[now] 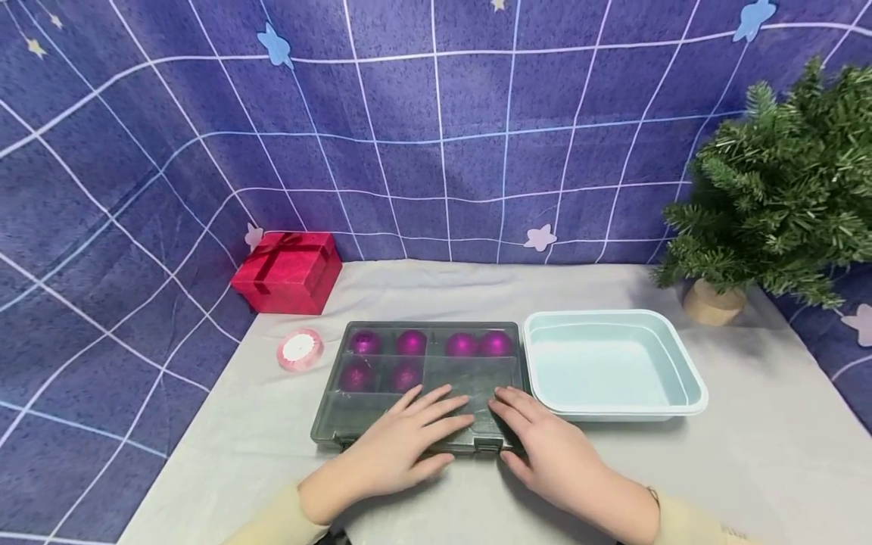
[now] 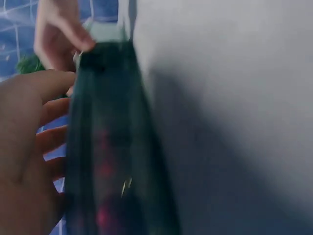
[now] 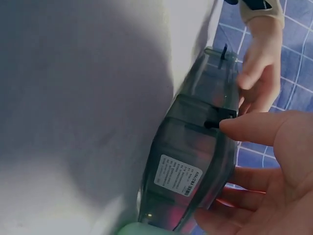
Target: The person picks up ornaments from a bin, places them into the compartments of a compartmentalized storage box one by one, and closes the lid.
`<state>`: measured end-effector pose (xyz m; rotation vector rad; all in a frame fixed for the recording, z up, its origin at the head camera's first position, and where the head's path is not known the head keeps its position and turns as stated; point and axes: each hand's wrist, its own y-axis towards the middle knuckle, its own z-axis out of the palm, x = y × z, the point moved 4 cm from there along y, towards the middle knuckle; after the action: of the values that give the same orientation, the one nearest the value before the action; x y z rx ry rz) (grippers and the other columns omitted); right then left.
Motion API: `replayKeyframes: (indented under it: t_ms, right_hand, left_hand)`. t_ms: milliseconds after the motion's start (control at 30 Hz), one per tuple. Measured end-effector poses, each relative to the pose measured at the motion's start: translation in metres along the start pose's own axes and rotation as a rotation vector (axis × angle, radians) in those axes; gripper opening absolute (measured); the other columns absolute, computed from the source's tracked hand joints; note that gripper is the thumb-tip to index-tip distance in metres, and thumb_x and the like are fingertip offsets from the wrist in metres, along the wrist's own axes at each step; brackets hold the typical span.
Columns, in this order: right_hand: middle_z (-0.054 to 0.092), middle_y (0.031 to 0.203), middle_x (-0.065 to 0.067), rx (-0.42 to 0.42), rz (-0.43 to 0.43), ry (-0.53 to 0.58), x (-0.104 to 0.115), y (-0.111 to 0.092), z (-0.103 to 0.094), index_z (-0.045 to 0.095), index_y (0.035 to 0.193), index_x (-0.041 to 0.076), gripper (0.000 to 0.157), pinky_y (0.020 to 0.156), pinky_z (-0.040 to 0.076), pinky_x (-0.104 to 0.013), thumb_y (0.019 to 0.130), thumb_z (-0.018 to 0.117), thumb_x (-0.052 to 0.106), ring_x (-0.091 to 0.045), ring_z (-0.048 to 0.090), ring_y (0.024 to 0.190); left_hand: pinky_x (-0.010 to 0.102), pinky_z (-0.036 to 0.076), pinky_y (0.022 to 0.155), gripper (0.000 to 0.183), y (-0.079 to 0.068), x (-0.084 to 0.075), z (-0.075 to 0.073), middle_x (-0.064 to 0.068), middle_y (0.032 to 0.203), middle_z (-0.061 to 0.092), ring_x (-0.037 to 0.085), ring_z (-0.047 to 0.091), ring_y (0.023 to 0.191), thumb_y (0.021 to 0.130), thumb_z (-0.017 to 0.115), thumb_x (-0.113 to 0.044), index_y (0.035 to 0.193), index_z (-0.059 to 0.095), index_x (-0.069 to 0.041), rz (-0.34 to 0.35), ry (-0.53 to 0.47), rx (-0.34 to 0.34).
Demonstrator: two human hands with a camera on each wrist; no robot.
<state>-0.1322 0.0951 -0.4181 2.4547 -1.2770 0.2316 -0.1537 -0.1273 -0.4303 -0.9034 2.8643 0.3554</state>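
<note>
A closed, see-through dark grey compartment box (image 1: 470, 371) lies on the cloth, with several shiny purple balls (image 1: 412, 343) inside, mostly in its far compartments. My left hand (image 1: 402, 443) rests over the near middle of the lid, fingers straight and spread. To its right, my right hand (image 1: 548, 446) touches the lid's near right part with extended fingers. Its thumb is at the front edge by a latch (image 1: 487, 444); the right wrist view shows the thumb tip right at that dark latch. A white printed label (image 3: 178, 175) is on the box's side.
Right against the box stands a pale blue tray (image 1: 695, 393). A red gift box (image 1: 289, 272) with a dark bow and a pink ribbon roll (image 1: 300, 349) are at left. A small artificial fir tree (image 1: 783, 189) on a wooden base stands at far right, before a blue curtain (image 1: 477, 166).
</note>
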Motion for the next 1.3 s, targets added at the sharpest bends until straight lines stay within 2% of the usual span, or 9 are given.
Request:
replayKeyframes:
  t_ms: [167, 267, 367, 500, 600, 700, 867, 1067, 1300]
  right_hand:
    - [0.055, 0.147, -0.01, -0.043, 0.02, 0.016, 0.0, -0.004, -0.002, 0.061, 0.138, 0.005, 0.064, 0.097, 0.051, -0.046, 0.081, 0.085, 0.023, -0.029, 0.051, 0.136]
    - [0.055, 0.146, -0.011, -0.054, 0.014, 0.018, 0.001, -0.004, -0.004, 0.061, 0.137, 0.004, 0.065, 0.098, 0.05, -0.047, 0.08, 0.085, 0.021, -0.03, 0.051, 0.135]
    - [0.055, 0.146, -0.011, -0.054, 0.008, 0.025, 0.002, -0.003, -0.004, 0.061, 0.137, 0.003, 0.064, 0.098, 0.05, -0.047, 0.08, 0.085, 0.02, -0.031, 0.051, 0.135]
    - [0.055, 0.146, -0.011, -0.058, 0.013, 0.025, 0.002, -0.003, -0.003, 0.062, 0.137, 0.004, 0.064, 0.098, 0.05, -0.047, 0.08, 0.085, 0.021, -0.031, 0.05, 0.136]
    - [0.055, 0.146, -0.011, -0.058, 0.01, 0.021, 0.001, -0.002, -0.002, 0.062, 0.137, 0.004, 0.064, 0.099, 0.05, -0.047, 0.08, 0.084, 0.022, -0.031, 0.05, 0.136]
    - [0.055, 0.146, -0.011, -0.055, 0.006, 0.018, 0.001, -0.001, -0.001, 0.062, 0.137, 0.004, 0.064, 0.098, 0.05, -0.047, 0.08, 0.084, 0.022, -0.03, 0.05, 0.136]
    - [0.055, 0.146, -0.011, -0.054, -0.005, 0.007, 0.003, 0.0, -0.003, 0.062, 0.136, 0.003, 0.063, 0.097, 0.051, -0.047, 0.08, 0.084, 0.022, -0.03, 0.051, 0.135]
    - [0.058, 0.14, -0.015, 0.011, -0.075, -0.02, 0.016, 0.007, -0.018, 0.064, 0.131, 0.001, 0.056, 0.1, 0.049, -0.048, 0.084, 0.081, 0.026, -0.033, 0.053, 0.131]
    - [0.062, 0.137, 0.0, 0.164, -0.262, 0.237, 0.054, 0.021, -0.019, 0.064, 0.134, 0.012, 0.042, 0.105, 0.045, -0.045, 0.096, 0.069, 0.029, -0.02, 0.055, 0.129]
  left_hand:
    - [0.063, 0.032, 0.11, 0.042, -0.032, 0.025, -0.025, 0.012, 0.147, 0.055, 0.042, 0.042, 0.14, 0.096, 0.068, -0.024, 0.136, 0.065, -0.011, -0.166, -0.002, -0.216]
    - [0.068, 0.029, 0.108, 0.043, -0.058, 0.048, -0.037, 0.022, 0.146, 0.053, 0.052, 0.038, 0.138, 0.089, 0.073, -0.01, 0.131, 0.066, -0.005, -0.354, -0.036, -0.354]
    - [0.067, 0.031, 0.107, 0.054, -0.084, 0.07, -0.044, 0.03, 0.146, 0.048, 0.055, 0.039, 0.135, 0.085, 0.074, -0.003, 0.136, 0.059, 0.002, -0.576, -0.141, -0.409]
    - [0.046, 0.05, 0.096, 0.063, -0.108, 0.092, -0.04, 0.033, 0.148, 0.044, 0.046, 0.052, 0.127, 0.092, 0.068, -0.005, 0.149, 0.042, 0.006, -0.836, -0.591, -0.372]
    - [0.031, 0.053, 0.086, 0.061, -0.117, 0.101, -0.031, 0.033, 0.149, 0.043, 0.034, 0.058, 0.119, 0.097, 0.063, -0.008, 0.151, 0.038, 0.007, -0.961, -0.916, -0.35]
    - [0.03, 0.051, 0.087, 0.057, -0.12, 0.104, -0.024, 0.032, 0.147, 0.045, 0.022, 0.06, 0.112, 0.098, 0.061, -0.007, 0.149, 0.041, 0.008, -0.992, -1.038, -0.363]
    - [0.035, 0.053, 0.087, 0.055, -0.122, 0.102, -0.022, 0.032, 0.144, 0.049, 0.017, 0.065, 0.103, 0.098, 0.061, -0.005, 0.148, 0.044, 0.009, -1.004, -1.064, -0.407]
    - [0.055, 0.045, 0.098, 0.056, -0.125, 0.102, -0.022, 0.027, 0.147, 0.048, 0.018, 0.058, 0.112, 0.098, 0.063, -0.01, 0.149, 0.045, 0.004, -1.044, -1.06, -0.384]
    - [0.041, 0.047, 0.092, 0.057, -0.124, 0.11, -0.023, 0.023, 0.138, 0.056, 0.016, 0.061, 0.106, 0.095, 0.061, -0.004, 0.148, 0.043, 0.005, -0.992, -1.12, -0.378]
